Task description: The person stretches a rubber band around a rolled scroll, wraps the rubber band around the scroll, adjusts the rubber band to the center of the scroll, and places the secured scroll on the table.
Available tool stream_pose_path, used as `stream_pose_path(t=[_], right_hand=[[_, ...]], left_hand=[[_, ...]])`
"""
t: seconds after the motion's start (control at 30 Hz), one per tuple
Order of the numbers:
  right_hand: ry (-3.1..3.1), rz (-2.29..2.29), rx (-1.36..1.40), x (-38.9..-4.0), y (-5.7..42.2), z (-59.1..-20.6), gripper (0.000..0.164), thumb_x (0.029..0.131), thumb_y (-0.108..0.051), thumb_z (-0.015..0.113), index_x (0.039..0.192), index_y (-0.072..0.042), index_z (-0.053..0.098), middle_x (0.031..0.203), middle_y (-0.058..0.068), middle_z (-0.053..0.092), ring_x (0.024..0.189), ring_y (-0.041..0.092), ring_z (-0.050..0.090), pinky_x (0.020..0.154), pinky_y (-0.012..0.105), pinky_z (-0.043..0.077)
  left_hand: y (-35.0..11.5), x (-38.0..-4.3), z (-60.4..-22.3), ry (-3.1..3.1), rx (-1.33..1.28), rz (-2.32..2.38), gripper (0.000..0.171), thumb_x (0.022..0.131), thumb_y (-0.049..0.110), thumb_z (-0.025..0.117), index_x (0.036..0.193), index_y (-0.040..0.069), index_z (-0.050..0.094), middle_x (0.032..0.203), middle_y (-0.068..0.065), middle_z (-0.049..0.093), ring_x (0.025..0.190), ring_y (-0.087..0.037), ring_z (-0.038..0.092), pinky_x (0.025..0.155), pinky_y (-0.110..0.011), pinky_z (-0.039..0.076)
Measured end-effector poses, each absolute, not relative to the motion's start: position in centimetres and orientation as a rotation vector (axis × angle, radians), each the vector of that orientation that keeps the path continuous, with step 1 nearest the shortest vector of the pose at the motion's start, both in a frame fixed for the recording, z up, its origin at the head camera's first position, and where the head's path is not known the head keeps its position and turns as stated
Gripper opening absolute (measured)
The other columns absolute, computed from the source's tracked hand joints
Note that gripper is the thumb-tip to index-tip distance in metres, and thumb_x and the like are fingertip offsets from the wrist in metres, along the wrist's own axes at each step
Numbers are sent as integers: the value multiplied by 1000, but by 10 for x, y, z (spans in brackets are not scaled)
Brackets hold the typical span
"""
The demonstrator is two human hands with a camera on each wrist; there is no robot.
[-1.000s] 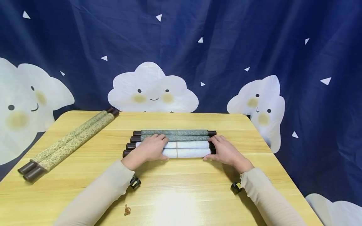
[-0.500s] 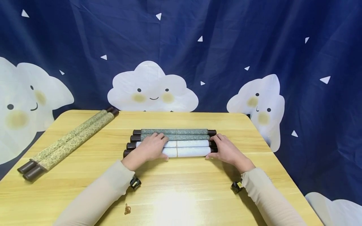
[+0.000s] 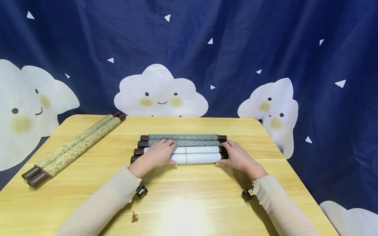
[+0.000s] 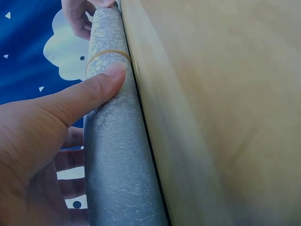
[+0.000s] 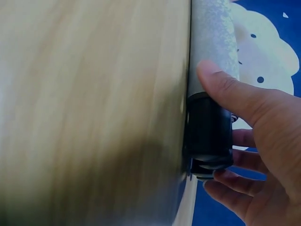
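Two white rolled scrolls (image 3: pixel 196 158) with dark end knobs lie side by side, a thin tan band around their middle. Just beyond them lie two green patterned scrolls (image 3: pixel 183 137). My left hand (image 3: pixel 159 153) grips across the white pair left of the band; its thumb presses the near scroll in the left wrist view, fingers reaching over the far side. At the right end, my right hand (image 3: pixel 238 158) holds the white pair between thumb and bent fingers. In the right wrist view its thumb lies beside the black end knob (image 5: pixel 209 127).
Two yellow patterned scrolls (image 3: pixel 79 146) lie slanted on the table's left side. A small brown cord (image 3: pixel 134 216) lies near the front. A blue curtain (image 3: pixel 189 32) with white clouds hangs behind the wooden table (image 3: pixel 189 190).
My right hand has shifted slightly to the right at the scroll ends. The left hand keeps its place on the white pair. The head view has swung very slightly.
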State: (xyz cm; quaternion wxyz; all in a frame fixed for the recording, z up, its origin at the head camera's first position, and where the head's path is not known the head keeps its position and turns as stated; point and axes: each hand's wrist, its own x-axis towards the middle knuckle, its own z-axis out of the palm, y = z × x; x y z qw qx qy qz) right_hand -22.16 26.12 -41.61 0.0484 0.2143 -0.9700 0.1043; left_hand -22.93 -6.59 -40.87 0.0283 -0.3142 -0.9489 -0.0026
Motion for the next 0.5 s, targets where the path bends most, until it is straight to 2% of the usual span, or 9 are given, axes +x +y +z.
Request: stream_pose_path(t=[0.2,0.37,0.5], right_hand=[[-2966,319,639,-218,262,-414,80,62,-58,70,120,-6,49,110,8,49,101,30,47,87,42,40],[-2949,338,637,-213,259,-413,82,64,-56,70,124,-5,47,113,10,47,102,31,46,88,43,39],[-2903,352,639,-209,256,-411,78,68,-55,68,124,-5,47,116,11,47,104,31,45,89,43,38]], left_hand=[[-64,-231,-411,-2933,-1015,-19,89,66,69,54,130,8,44,127,-9,46,112,-30,43,91,-48,38],[-74,-227,-411,-2935,-1027,-100,87,68,66,55,132,8,41,130,-11,44,117,-31,40,97,-48,32],[-88,-221,-409,-2905,-1010,-141,80,71,63,57,130,11,44,129,-8,45,115,-29,41,93,-49,36]])
